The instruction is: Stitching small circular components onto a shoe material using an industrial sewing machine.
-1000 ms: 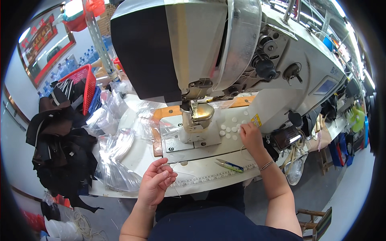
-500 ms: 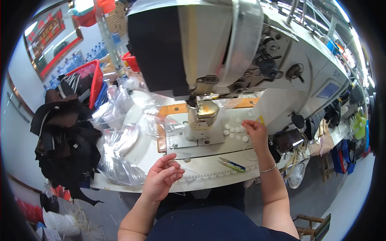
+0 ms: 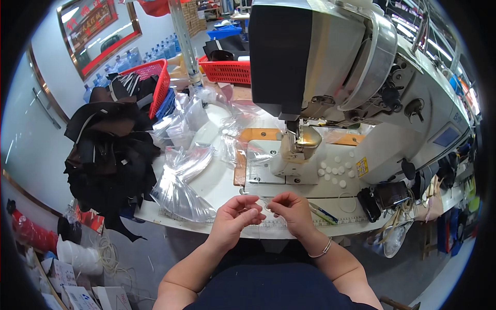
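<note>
We're pinching a small clear piece [image 3: 265, 208] btwn left hand [image 3: 235, 217] & right hand [image 3: 292, 211], fingers curled, just in front of the machine [image 3: 330, 77]. White discs [image 3: 335, 170] are lying by its base.

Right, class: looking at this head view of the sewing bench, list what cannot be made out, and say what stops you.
1. What the left hand and right hand pinch between them: too small, covered by fingertips.
2. The needle under the sewing machine: hidden by the machine head.
3. What the clear plastic bags hold: glare and crumpling.
4. The contents of the red basket: partly cut off behind the machine.
5. The table's right end: bent and darkened at the fisheye rim.
</note>
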